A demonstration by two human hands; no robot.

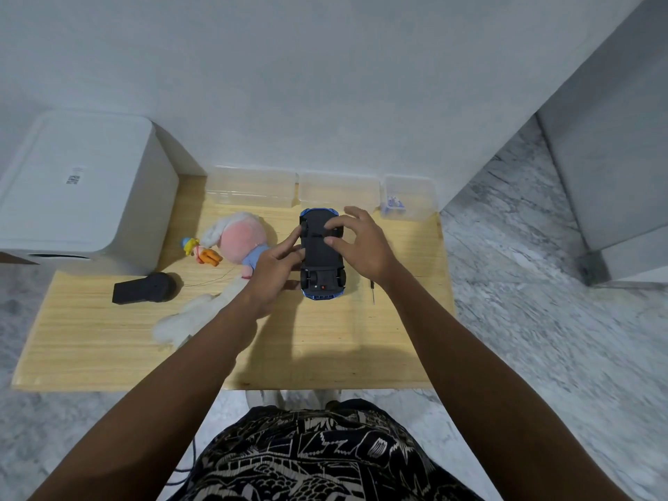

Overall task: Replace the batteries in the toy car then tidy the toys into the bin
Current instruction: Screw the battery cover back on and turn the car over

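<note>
Both bare forearms reach up from the bottom of the frame toward its centre. The left hand [280,263] and right hand [358,244] face each other there, fingers curled.

A home room is showing here: a low wooden bench [108,341] is standing on a marble-patterned floor [542,283] against a plain white wall [325,85]. On the bench, a plush toy [238,244] is lying near clear plastic boxes [253,186].
</note>
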